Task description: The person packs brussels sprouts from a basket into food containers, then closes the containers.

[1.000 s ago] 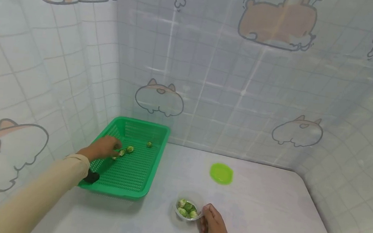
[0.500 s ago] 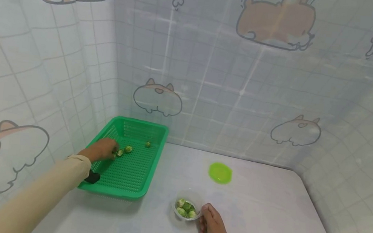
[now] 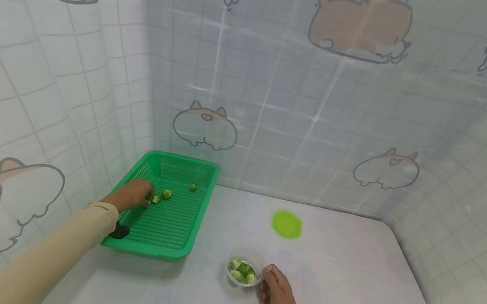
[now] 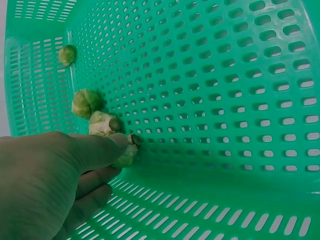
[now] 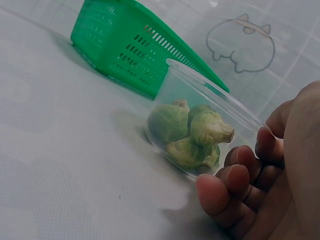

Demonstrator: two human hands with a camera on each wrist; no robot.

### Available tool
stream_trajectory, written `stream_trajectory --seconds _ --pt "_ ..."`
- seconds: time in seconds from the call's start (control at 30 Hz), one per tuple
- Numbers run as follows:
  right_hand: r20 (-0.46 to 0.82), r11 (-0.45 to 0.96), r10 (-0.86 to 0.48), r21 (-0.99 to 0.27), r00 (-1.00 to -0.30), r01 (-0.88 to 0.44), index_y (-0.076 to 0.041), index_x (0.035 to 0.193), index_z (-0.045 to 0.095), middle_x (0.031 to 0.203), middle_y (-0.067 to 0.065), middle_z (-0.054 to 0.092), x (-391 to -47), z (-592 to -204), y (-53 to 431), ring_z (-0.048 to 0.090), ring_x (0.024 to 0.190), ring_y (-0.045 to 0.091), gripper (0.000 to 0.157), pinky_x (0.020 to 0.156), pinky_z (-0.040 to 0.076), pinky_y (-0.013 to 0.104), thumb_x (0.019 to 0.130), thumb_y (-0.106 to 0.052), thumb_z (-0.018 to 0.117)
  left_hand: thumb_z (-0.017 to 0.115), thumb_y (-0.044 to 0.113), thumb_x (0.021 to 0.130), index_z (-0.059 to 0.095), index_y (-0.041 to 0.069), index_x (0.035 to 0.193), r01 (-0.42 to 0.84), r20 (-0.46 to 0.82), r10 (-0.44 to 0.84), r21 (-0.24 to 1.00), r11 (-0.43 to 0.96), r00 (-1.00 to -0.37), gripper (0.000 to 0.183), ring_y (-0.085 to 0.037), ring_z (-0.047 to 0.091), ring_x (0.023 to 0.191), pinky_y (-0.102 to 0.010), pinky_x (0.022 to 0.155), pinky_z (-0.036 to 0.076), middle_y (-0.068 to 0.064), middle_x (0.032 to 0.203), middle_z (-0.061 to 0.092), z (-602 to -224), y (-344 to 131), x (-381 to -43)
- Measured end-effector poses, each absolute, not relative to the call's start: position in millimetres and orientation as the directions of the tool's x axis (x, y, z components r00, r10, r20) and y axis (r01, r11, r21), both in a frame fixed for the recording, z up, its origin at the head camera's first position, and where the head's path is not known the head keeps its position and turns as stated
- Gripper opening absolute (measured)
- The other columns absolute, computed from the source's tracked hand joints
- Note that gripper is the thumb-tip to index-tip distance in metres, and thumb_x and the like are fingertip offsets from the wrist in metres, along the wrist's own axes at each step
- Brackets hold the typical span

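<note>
My left hand (image 3: 134,194) reaches into the green basket (image 3: 154,251) on the left. In the left wrist view, its thumb and fingers pinch a Brussels sprout (image 4: 127,157), partly hidden behind the thumb. Close beside that one lie two more sprouts, a pale trimmed one (image 4: 102,124) and a rounder one (image 4: 86,103). A smaller sprout (image 4: 66,55) sits apart, by the basket's wall. At the front of the table, my right hand (image 3: 279,294) grips the rim of a clear plastic tub (image 5: 172,87) between thumb and curled fingers. Several Brussels sprouts (image 5: 210,128) are piled inside it.
A bright green round lid (image 3: 287,225) lies flat on the white table (image 3: 348,262), behind and right of the tub. Curtain walls (image 3: 275,101) printed with cartoon dogs enclose the back and both sides. The basket stands in the left back corner.
My left hand's fingers have closed on a Brussels sprout in the basket. My right hand and the tub have stayed in place; the head view has shifted slightly.
</note>
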State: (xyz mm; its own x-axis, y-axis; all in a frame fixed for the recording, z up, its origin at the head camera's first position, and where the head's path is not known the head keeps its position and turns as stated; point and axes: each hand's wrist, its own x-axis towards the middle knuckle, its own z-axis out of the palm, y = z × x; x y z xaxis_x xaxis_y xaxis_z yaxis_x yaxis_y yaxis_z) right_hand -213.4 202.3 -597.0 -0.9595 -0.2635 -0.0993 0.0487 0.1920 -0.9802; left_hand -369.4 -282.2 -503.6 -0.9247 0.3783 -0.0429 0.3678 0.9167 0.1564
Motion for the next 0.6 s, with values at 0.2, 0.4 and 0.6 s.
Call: stream_trajectory --seconds 0.2,0.4,0.6 --pt "-0.111 0.185 -0.26 -0.981 -0.959 0.063 -0.003 0.096 0.05 0.078 0.005 0.052 -214.4 -597.9 203.4 0.054 0.059 0.017 0.038 0.052 0.056 0.034 0.109 -0.038 0.041 0.083 0.004 0.08 0.074 -0.002 0.097 0.408 0.028 0.41 0.186 0.894 -0.912 0.02 -0.025 0.066 0.081 -0.044 0.07 0.057 -0.011 0.091 0.071 -503.1 -285.4 -369.7" --pt "-0.12 0.172 -0.257 -0.982 -0.959 0.077 -0.005 0.096 0.051 0.078 0.004 0.053 -214.5 -598.0 204.0 0.053 0.059 0.018 0.037 0.051 0.056 0.034 0.11 -0.037 0.04 0.082 0.005 0.082 0.074 -0.002 0.101 0.419 0.051 0.418 0.218 0.882 -0.907 0.022 -0.033 0.069 0.089 -0.048 0.076 0.059 -0.014 0.096 0.073 -496.2 -285.7 -363.9" --pt "-0.118 0.181 -0.255 -0.981 -0.96 0.072 -0.004 0.097 0.051 0.078 0.004 0.052 -214.0 -599.0 202.9 0.053 0.059 0.017 0.038 0.051 0.056 0.034 0.11 -0.038 0.041 0.079 0.007 0.086 0.073 0.0 0.101 0.415 0.037 0.421 0.257 0.873 -0.906 0.017 -0.029 0.068 0.089 -0.046 0.075 0.059 -0.011 0.096 0.072 -491.8 -284.5 -358.6"
